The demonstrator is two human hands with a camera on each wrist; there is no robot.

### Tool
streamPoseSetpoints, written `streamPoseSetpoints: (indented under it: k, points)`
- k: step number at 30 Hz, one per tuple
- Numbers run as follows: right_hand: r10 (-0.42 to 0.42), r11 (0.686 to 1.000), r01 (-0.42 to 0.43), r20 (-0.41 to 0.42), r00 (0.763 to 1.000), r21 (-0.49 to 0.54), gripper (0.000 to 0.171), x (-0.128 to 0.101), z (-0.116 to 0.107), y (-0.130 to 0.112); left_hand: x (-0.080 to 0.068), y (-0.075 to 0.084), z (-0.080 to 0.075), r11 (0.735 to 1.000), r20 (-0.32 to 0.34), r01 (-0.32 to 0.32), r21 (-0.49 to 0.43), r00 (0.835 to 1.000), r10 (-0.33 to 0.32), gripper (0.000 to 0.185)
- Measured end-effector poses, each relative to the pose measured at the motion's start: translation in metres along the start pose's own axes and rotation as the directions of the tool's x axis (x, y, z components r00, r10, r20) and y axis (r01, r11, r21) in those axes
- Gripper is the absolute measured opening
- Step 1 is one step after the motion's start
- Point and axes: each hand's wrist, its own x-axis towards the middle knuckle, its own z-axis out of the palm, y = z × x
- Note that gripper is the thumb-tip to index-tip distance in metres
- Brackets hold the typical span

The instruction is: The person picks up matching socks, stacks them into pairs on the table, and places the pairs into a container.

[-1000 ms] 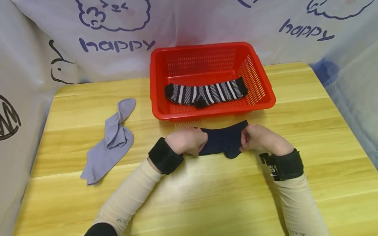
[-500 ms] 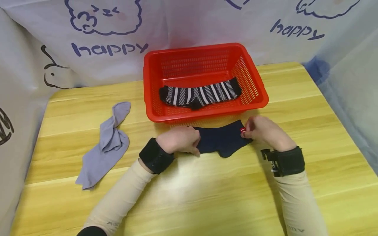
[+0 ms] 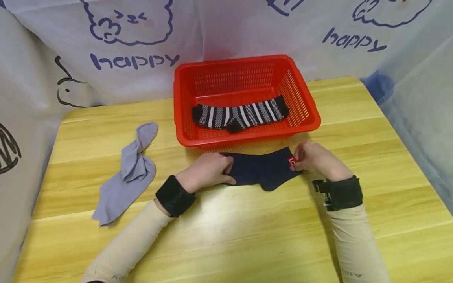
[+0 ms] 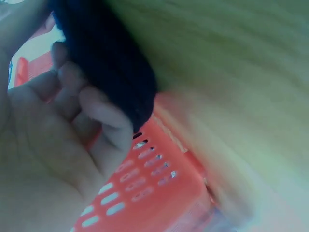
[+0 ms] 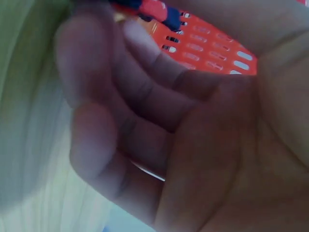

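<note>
At centre frame of the head view, a person stretches a dark navy ankle sock [image 3: 262, 171] flat on the pale wooden table [image 3: 247, 236], just in front of a red perforated plastic basket [image 3: 308, 104]. The left hand [image 3: 207, 171] holds the sock's toe end, fingers curled round the fabric; the left wrist view shows those fingers [image 4: 104, 113] wrapped over the dark cloth beside the basket wall. The right hand [image 3: 316, 159] pinches the cuff end, next to a small red label [image 3: 291, 160]; in the right wrist view the fingers [image 5: 96, 92] are bent in tight, a scrap of red and blue showing at their tips.

Inside the basket lies a black-and-white striped sock [image 3: 240, 114]. At left of the frame, well apart from both hands, a crumpled lavender-grey sock [image 3: 125, 175] rests on the table. A white printed cloth backdrop [image 3: 134, 59] fills the upper part of the frame.

To do this well, it seems both hands should pull evenly outward and keep the sock low against the wood, so that the fabric lies smooth without twisting at the heel.
</note>
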Motion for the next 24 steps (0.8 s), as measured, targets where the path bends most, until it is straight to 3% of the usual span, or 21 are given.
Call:
streamPoseSetpoints:
  k: [5, 9, 14, 19, 24]
  points:
    - [-0.017, 1.0, 0.018, -0.041, 0.999, 0.023, 0.035, 0.003, 0.003, -0.004, -0.004, 0.002, -0.002, 0.999, -0.087, -0.05, 0.015, 0.995, 0.051, 0.023]
    - [-0.002, 1.0, 0.002, -0.055, 0.998, 0.007, 0.046, 0.008, 0.008, -0.008, -0.001, 0.008, -0.004, 0.991, -0.146, -0.106, 0.085, 0.982, 0.118, 0.023]
    - [0.015, 1.0, -0.015, -0.023, 1.0, -0.012, 0.054, 0.011, 0.01, -0.011, 0.012, 0.016, -0.003, 0.982, -0.116, -0.126, 0.144, 0.983, 0.144, 0.039]
    - [-0.145, 0.989, 0.145, -0.041, 0.989, -0.002, 0.027, 0.007, 0.01, -0.011, 0.027, 0.023, -0.002, 0.986, -0.068, -0.132, 0.101, 0.988, 0.139, 0.049]
    - [-0.344, 0.933, 0.345, -0.033, 0.939, 0.099, 0.02, -0.004, 0.004, -0.014, 0.037, 0.021, -0.001, 0.987, -0.022, -0.12, -0.109, 0.993, 0.118, 0.054]
